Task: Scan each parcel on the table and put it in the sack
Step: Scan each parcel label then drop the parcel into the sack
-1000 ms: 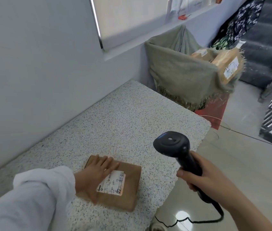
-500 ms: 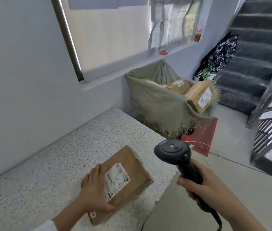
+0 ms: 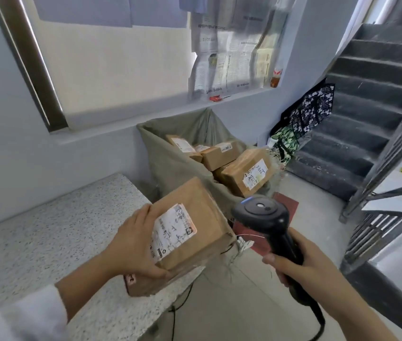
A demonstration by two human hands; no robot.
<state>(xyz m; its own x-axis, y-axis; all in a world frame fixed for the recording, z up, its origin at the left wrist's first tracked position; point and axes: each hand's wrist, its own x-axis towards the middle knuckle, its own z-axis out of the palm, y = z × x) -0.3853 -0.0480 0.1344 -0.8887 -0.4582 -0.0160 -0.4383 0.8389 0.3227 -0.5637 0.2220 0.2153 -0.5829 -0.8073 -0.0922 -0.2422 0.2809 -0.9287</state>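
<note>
light: we see soft, bright daylight through the window point(image 3: 121, 70) | shadows: faint | blur: we find papers point(image 3: 229, 52) and sleeve point(image 3: 17, 318) smeared | edges: stair rail point(image 3: 396, 145) bows

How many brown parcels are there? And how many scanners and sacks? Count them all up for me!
Sack: 1
Parcels plainly showing inside it: 3 (more may hide underneath)
Held parcel, gripped by the left hand: 1
Scanner, gripped by the right hand: 1
Total: 6 things, 4 of them parcels
</note>
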